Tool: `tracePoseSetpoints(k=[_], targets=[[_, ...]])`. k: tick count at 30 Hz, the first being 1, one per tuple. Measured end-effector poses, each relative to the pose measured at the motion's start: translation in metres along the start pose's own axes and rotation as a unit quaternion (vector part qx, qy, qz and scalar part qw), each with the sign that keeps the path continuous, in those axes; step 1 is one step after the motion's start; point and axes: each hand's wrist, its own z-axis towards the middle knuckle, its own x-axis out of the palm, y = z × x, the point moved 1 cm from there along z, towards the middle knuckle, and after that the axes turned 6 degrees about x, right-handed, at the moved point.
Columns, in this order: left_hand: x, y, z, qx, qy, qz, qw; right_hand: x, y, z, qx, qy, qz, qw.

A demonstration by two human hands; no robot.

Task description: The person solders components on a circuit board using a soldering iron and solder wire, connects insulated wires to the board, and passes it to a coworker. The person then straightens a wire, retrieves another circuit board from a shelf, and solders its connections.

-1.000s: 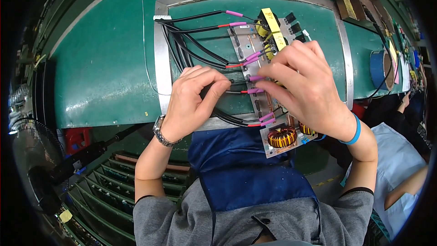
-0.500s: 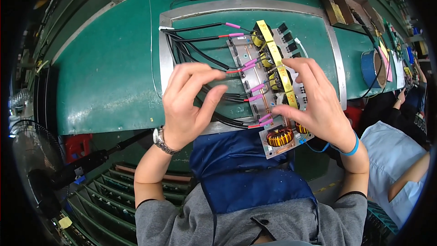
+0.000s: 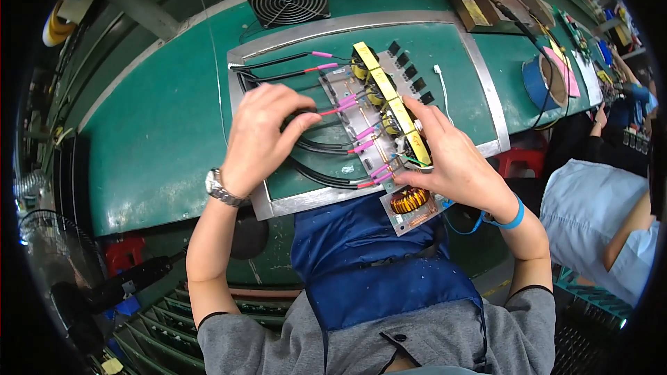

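Right hand (image 3: pixel 455 158) spreads thumb and fingers astride the near end of the yellow-taped transformers (image 3: pixel 390 101) on the circuit board (image 3: pixel 355 120), which lies mostly to its left; whether it grips cannot be told. Left hand (image 3: pixel 264 132), fingers curled, is over black cables (image 3: pixel 322 176) just left of the board, its hold unclear

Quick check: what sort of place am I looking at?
Likely an electronics assembly workshop: a circuit board wired with black cables lies largely over a green workbench, and another person in light blue is nearby to the right.
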Motion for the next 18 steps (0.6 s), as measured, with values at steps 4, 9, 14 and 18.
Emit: tracePoseSetpoints(k=[4,9,14,18], targets=[[-0.018,0.001,0.015,-0.017,-0.088,-0.036,0.995,0.007,0.003,0.0,0.036,-0.034,-0.092,0.995],[-0.02,0.017,0.009,-0.087,-0.181,-0.022,0.979,0.014,0.007,-0.003,0.039,-0.065,-0.178,0.981],[-0.029,0.004,-0.007,-0.082,-0.236,-0.012,0.968,0.018,0.0,-0.01,0.028,-0.105,-0.164,0.98],[-0.035,0.01,-0.048,-0.096,-0.24,-0.03,0.965,0.012,-0.007,-0.016,0.002,-0.104,-0.161,0.981]])
